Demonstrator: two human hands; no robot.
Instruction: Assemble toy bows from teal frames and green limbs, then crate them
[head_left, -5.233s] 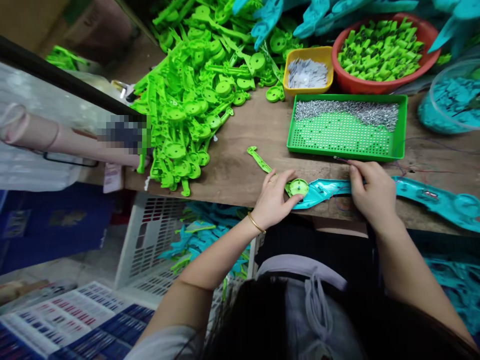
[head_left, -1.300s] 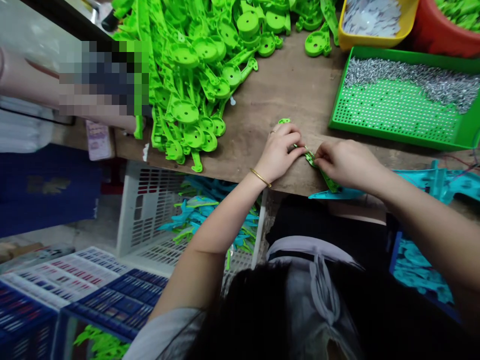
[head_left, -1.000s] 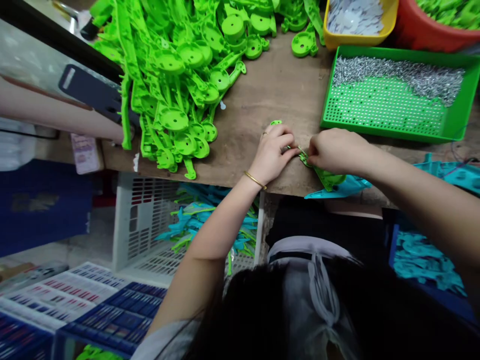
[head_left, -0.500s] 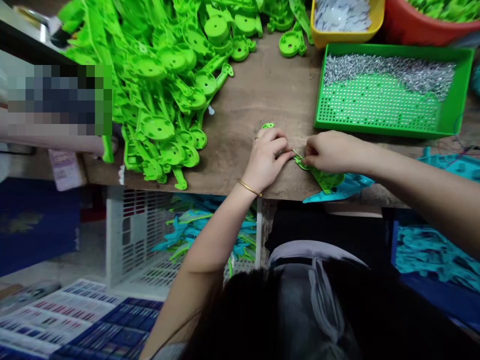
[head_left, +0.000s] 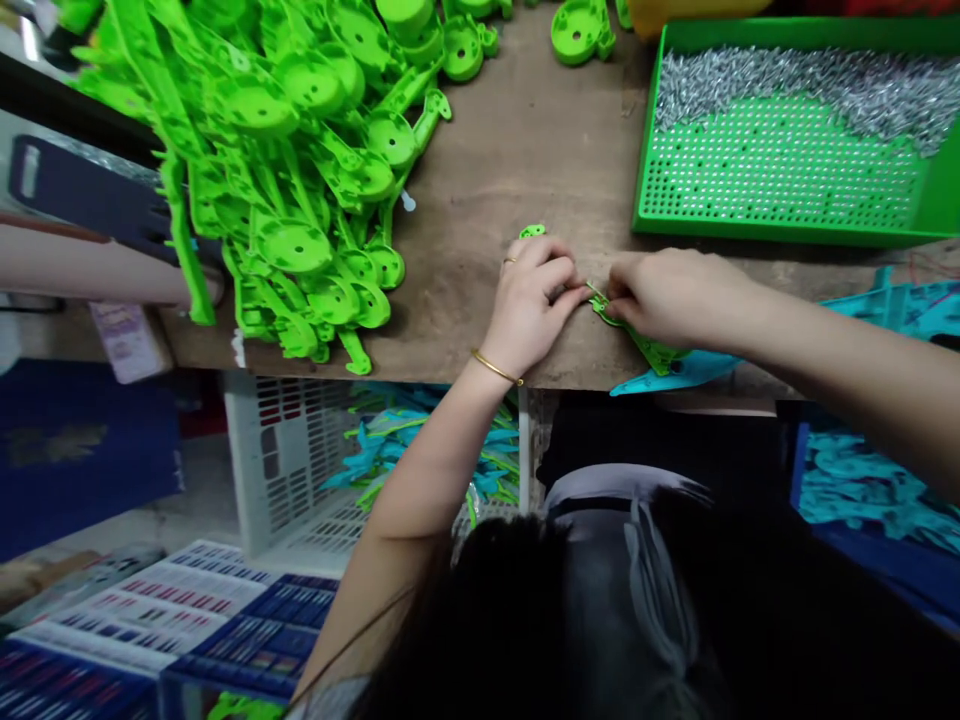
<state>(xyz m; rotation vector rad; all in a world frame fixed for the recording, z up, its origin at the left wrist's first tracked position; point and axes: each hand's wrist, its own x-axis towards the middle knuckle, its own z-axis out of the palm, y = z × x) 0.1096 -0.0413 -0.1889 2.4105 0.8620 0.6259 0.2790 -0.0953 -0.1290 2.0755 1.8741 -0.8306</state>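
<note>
Head view: right hand (head_left: 667, 295) pinches green part (head_left: 651, 351) beside left hand (head_left: 534, 297).

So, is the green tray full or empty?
Partly filled: the green tray holds silver pieces along its far side, with perforated floor showing in front.

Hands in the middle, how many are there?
2: the left hand, nearer the green pile, and the right hand, nearer the green tray, pinching a green piece. Some fingers are hidden.
</note>
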